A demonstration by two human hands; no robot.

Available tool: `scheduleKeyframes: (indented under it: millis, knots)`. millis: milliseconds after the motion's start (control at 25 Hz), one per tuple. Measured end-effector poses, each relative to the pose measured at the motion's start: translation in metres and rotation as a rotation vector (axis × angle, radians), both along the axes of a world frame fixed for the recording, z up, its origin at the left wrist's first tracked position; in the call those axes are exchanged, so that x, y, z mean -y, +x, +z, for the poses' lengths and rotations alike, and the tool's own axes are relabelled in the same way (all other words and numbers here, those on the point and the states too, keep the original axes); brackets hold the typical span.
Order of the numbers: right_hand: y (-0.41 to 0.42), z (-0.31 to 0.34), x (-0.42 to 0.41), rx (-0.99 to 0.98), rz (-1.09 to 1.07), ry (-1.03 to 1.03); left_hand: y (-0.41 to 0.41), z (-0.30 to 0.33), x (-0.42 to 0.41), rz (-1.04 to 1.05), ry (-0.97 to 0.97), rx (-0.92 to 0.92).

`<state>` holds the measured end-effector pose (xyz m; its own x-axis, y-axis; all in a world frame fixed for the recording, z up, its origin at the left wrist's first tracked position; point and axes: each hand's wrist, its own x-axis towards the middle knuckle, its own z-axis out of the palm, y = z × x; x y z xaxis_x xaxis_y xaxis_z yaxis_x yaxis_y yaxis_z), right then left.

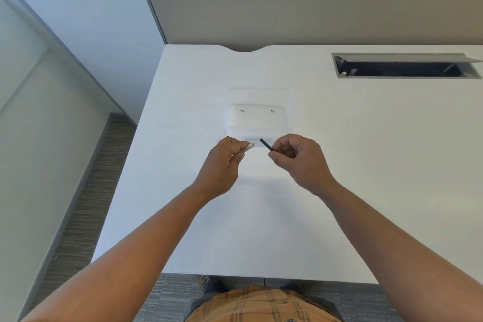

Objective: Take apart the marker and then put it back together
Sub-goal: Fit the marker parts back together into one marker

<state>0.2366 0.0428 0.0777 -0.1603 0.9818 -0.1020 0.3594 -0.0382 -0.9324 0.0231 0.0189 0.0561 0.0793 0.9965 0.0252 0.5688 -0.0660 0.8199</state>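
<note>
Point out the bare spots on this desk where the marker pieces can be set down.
Bare desk lies between the forearms, and right of the right hand up to the cable hatch. Crowded only ahead, around the clear tray.

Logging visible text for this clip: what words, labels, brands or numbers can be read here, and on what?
None can be read.
White marker barrel in the left hand: no print shows.
Dark inner piece in the right hand: plain.
Clear tray on the desk: no label visible.
</note>
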Motion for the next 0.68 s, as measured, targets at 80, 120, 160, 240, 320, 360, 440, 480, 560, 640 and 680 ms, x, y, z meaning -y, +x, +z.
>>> scheduleKeyframes:
  millis: [80, 120, 160, 240, 320, 360, 440, 480, 560, 640, 680]
  knots:
    - [0.0006, 0.0021, 0.0003, -0.002, 0.027, 0.021, 0.0002, -0.0005, -0.0005, -0.004, 0.014, -0.023]
    - [0.0008, 0.0023, 0.0005, 0.0, 0.034, 0.024, 0.0005, -0.0004, -0.0007, -0.006, 0.022, -0.03]
    - [0.001, 0.0025, 0.0007, 0.0, 0.038, 0.024, 0.0006, -0.0003, -0.0008, -0.011, 0.03, -0.035]
    - [0.0016, 0.0021, 0.0012, -0.004, 0.043, 0.025, 0.0012, 0.0006, -0.0004, -0.023, 0.037, -0.036]
    - [0.0013, 0.002, 0.0018, -0.013, 0.037, 0.032, 0.0011, 0.0007, 0.0002, -0.032, 0.05, -0.046]
    - [0.0013, 0.0017, 0.0018, -0.019, 0.027, 0.036, 0.0008, 0.0001, 0.0007, -0.034, 0.054, -0.054]
    - [0.0017, 0.0018, 0.0014, -0.033, 0.012, 0.044, 0.0002, -0.0009, 0.002, -0.031, 0.056, -0.064]
    - [0.0019, 0.002, 0.0014, -0.035, 0.018, 0.044, -0.0001, -0.0014, 0.0026, -0.031, 0.058, -0.068]
    - [0.0018, 0.0022, 0.0016, -0.028, 0.041, 0.04, -0.0012, -0.0031, 0.0026, -0.042, 0.066, -0.075]
    - [0.002, 0.0021, 0.0022, -0.008, 0.054, 0.044, -0.0022, -0.0043, 0.003, -0.055, 0.075, -0.086]
    - [0.0021, 0.0018, 0.0026, 0.004, 0.058, 0.049, -0.0023, -0.0048, 0.0034, -0.06, 0.081, -0.094]
